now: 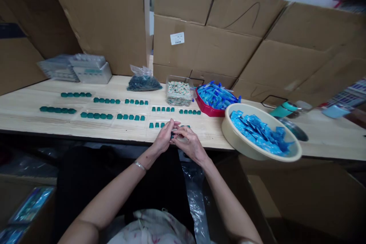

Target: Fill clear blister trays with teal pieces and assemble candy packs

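Note:
My left hand (164,136) and my right hand (190,144) meet at the table's front edge, fingers closed together. Between their fingertips is a small dark teal piece (172,135), mostly covered, so its exact kind cannot be made out. Just beyond the hands, small teal block-like pieces (156,125) stand in a row in a clear plastic tray. More such rows run off to the left, among them one of teal pieces (130,117) and another of teal pieces (96,115). Part of the row behind my fingers is hidden.
Behind the rows stand a bag of dark bits (143,82), a clear box of pale printed pieces (179,90) and a red tray (208,111) of blue plastic items. A cream basin (243,145) with blue packets overhangs the front edge. Cardboard (206,45) walls the back.

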The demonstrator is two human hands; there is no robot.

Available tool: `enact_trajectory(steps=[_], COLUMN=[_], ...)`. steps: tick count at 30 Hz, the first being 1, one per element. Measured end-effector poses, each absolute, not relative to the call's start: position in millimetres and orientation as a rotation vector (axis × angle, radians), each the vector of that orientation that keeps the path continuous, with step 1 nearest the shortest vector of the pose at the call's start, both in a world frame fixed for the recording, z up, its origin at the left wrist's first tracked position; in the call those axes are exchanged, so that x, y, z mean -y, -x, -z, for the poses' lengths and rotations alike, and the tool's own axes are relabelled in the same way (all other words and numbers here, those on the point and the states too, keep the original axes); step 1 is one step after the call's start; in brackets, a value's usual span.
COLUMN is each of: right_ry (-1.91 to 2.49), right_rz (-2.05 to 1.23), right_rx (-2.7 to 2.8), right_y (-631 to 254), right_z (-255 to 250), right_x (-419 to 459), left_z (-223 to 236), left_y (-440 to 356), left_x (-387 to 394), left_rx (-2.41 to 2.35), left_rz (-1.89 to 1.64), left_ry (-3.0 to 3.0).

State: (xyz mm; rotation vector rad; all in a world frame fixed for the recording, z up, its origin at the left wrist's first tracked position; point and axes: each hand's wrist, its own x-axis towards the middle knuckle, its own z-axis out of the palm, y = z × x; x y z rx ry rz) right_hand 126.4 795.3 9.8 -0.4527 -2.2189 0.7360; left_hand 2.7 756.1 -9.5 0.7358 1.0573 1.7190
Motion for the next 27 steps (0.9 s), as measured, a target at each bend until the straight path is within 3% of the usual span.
enact_trajectory(steps=[7,15,22,27], right_ry=[0.53,0.677,0.732,0.783], right_rz=[-0.356,-0.265,-0.817,-1.169], right_rx=[2.322,2.132,1.685,1.407], right_y=[-121,-119,-121,-128], right_z=[-9,-6,-6,2], right_x=[-787,-785,-804,-820], left_z=[5,-20,-22,-9], left_y=[-2,-11,-13,-13], left_x=[-770,-780,-786,-780], left_rx=[-1.006,-0.739,-0.655,-0.783], left_rz=[-1.68,-1.578,-1.536,-1.657], left_ry=[-0.584,-0.262,-0.09,-0.488])
